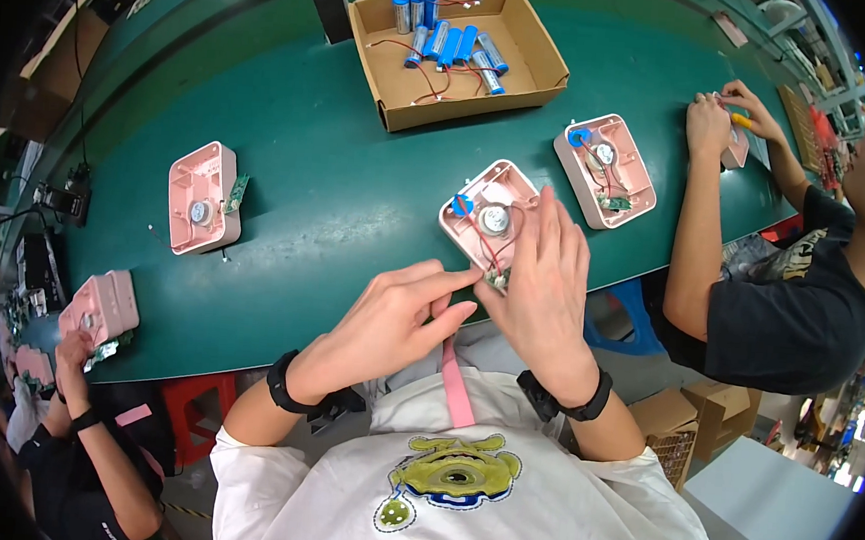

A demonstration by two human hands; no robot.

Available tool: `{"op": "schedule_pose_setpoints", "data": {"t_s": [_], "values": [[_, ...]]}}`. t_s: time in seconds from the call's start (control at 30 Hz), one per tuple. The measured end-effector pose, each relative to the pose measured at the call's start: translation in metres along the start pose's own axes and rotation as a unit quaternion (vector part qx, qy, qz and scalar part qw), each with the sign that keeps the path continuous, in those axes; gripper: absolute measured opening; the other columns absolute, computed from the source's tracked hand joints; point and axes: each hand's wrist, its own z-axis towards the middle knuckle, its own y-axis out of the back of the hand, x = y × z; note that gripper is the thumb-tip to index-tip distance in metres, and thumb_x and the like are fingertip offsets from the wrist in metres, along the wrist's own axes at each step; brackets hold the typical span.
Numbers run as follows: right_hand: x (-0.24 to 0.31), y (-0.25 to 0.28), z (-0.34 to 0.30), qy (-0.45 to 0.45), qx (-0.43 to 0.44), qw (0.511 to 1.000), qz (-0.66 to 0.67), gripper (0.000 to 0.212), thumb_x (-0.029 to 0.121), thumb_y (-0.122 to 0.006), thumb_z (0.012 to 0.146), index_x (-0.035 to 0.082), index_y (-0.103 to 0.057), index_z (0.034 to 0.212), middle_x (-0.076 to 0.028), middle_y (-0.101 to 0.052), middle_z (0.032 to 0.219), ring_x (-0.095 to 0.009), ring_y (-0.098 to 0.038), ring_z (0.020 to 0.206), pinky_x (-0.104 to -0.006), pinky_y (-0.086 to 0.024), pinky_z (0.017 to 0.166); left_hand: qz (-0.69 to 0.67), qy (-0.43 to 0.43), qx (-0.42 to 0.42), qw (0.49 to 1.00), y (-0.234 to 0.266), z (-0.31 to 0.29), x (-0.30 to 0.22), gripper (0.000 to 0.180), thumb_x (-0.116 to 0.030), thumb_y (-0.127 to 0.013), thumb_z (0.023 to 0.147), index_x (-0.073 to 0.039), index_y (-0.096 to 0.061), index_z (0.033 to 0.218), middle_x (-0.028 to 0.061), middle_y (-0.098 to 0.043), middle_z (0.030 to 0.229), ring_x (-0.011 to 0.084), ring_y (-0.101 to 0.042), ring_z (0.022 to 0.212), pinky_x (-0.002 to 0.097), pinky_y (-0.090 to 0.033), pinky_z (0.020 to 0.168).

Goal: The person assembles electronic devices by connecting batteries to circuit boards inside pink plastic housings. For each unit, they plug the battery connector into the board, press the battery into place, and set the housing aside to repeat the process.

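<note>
A pink plastic housing [461, 234] lies open side up on the green table before me. Inside are a round silver speaker [494, 219], a blue cylindrical battery [463, 205] and thin red and black wires. At its near end sits a small green circuit board [497, 278], partly covered by my fingers. My left hand [389, 312] reaches the board with its index finger stretched out, the thumb held apart from it. Along the housing's right side, my right hand [544, 288] grips it with long fingers over the wall and the thumb by the board.
A cardboard box [389, 106] of blue batteries stands at the back. Similar pink housings rest to the right [627, 168] and left [221, 170]. Co-workers handle parts at the right [708, 129] and far left [74, 353]. The green table's [301, 291] near edge lies under my forearms.
</note>
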Motion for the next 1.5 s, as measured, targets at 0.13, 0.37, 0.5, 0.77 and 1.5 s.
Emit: {"op": "schedule_pose_setpoints", "data": {"t_s": [0.13,0.37,0.5,0.77,1.5], "values": [[-0.014,-0.001,0.005,0.015,-0.045,0.996,-0.070,0.088,0.031,-0.088,0.080,-0.010,-0.047,0.146,-0.033,-0.042,0.157,-0.051,-0.038,0.148,-0.0561,-0.036,0.116,0.078,-0.007,-0.064,0.995,0.021,-0.017,-0.009,0.026,-0.004,-0.076,0.092,0.000,-0.075,0.117,0.0085,-0.061,0.077,0.0191,-0.055,0.060,0.0328,-0.047,0.057],[-0.067,-0.004,0.016,0.007,-0.096,0.987,-0.126,0.076,0.032,-0.084,0.085,-0.009,-0.053,0.142,-0.029,-0.047,0.156,-0.051,-0.047,0.141,-0.0565,-0.041,0.113,0.346,-0.014,-0.363,0.865,0.108,-0.049,0.046,0.018,-0.004,-0.077,0.090,0.002,-0.073,0.106,0.0138,-0.064,0.089,0.0302,-0.064,0.078,0.0416,-0.052,0.070],[-0.089,0.006,0.038,0.028,-0.089,0.990,-0.105,0.076,0.031,-0.083,0.088,-0.010,-0.051,0.143,-0.028,-0.048,0.156,-0.048,-0.050,0.138,-0.0538,-0.042,0.113,0.456,0.044,-0.356,0.814,0.121,-0.049,0.057,0.019,-0.008,-0.080,0.089,0.002,-0.071,0.102,0.0156,-0.063,0.097,0.0346,-0.063,0.094,0.0454,-0.051,0.084],[-0.095,0.027,0.060,0.010,-0.106,0.984,-0.140,0.066,0.022,-0.080,0.092,-0.007,-0.052,0.144,-0.028,-0.051,0.153,-0.045,-0.053,0.135,-0.0490,-0.045,0.110,0.503,0.062,-0.295,0.810,0.096,-0.036,0.065,0.017,-0.006,-0.079,0.084,0.002,-0.069,0.095,0.0154,-0.059,0.099,0.0354,-0.058,0.099,0.0475,-0.045,0.088],[-0.032,-0.001,0.064,-0.054,0.107,0.915,0.386,0.020,0.003,-0.074,0.094,-0.006,-0.074,0.112,-0.009,-0.076,0.102,-0.015,-0.068,0.077,-0.0284,-0.053,0.067,0.236,-0.116,-0.160,0.952,0.033,-0.007,0.061,0.028,0.000,-0.069,0.091,0.000,-0.071,0.120,0.0093,-0.065,0.102,0.0254,-0.067,0.098,0.0364,-0.054,0.081]]}}
